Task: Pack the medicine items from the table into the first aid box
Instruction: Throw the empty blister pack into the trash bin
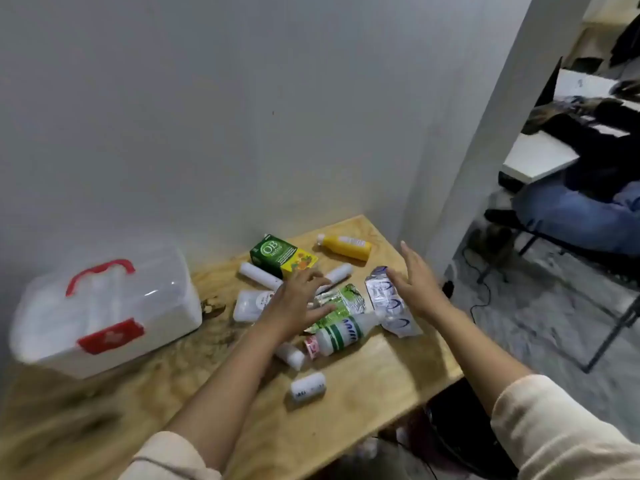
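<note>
The white first aid box (104, 306), with red handle and red latch, stands closed at the left of the wooden table (381, 375). Medicine items lie in a loose pile: a green and yellow carton (282, 255), a yellow bottle (346, 247), white rolls (259, 274), a green sachet (341, 303), a white bottle with green stripes (341, 336), a silver-blue pack (389, 303) and a small white tub (308, 386). My left hand (298, 301) hovers open over the pile's middle. My right hand (414, 278) is open beside the silver-blue pack, holding nothing.
A grey wall corner rises right behind the table. The table's right edge drops off to a grey floor with black cables (481, 292). A seated person in blue trousers (581, 216) and a white desk (536, 157) are at the far right.
</note>
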Tool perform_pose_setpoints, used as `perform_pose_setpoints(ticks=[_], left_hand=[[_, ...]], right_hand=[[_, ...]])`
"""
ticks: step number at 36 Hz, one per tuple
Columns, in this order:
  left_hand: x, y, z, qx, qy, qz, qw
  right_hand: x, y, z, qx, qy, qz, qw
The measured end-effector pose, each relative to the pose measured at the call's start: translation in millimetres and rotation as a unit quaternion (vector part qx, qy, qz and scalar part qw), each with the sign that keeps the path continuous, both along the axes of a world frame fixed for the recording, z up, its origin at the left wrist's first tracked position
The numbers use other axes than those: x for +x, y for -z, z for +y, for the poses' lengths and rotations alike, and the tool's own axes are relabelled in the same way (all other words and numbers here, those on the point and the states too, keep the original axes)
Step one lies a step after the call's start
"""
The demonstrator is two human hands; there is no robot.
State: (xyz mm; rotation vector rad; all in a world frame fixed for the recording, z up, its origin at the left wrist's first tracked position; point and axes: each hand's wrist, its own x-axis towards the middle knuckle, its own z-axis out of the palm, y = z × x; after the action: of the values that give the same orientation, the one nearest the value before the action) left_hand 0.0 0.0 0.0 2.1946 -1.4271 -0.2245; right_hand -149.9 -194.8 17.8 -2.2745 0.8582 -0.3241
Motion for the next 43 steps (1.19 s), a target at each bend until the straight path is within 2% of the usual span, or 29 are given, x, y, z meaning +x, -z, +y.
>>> perform_pose_setpoints(ticks=[5, 8, 12, 16, 19, 24, 43], left_hand=[[3, 9, -6, 0.033, 0.033, -0.017, 0.999], [4, 14, -11, 0.089, 0.04, -0.062, 0.993], [3, 12, -16, 0.119, 0.024, -0.086, 0.989], [0, 8, -19, 0.121, 0.014, -0.076, 0.99], [0, 7, -21, 0.127, 0.003, -0.031, 0.991], [0, 4, -26, 0.097, -0.008, 0.042, 0.994], [3, -7, -66, -0.036, -0.053, 0.139, 0.988]], right_hand=[[-6, 35, 3, -0.002, -0.032, 0.022, 0.999], [-5, 45, 7, -0.037, -0.034, 0.019, 0.999], [-4, 52, 2, -0.023, -0.023, -0.019, 0.999], [-9, 54, -2, -0.011, -0.006, -0.07, 0.997], [-13, 56, -3, -0.013, 0.007, -0.092, 0.996], [-18, 53, -5, -0.028, 0.028, -0.12, 0.992], [-37, 42, -30, 0.008, 0.055, -0.169, 0.984]])
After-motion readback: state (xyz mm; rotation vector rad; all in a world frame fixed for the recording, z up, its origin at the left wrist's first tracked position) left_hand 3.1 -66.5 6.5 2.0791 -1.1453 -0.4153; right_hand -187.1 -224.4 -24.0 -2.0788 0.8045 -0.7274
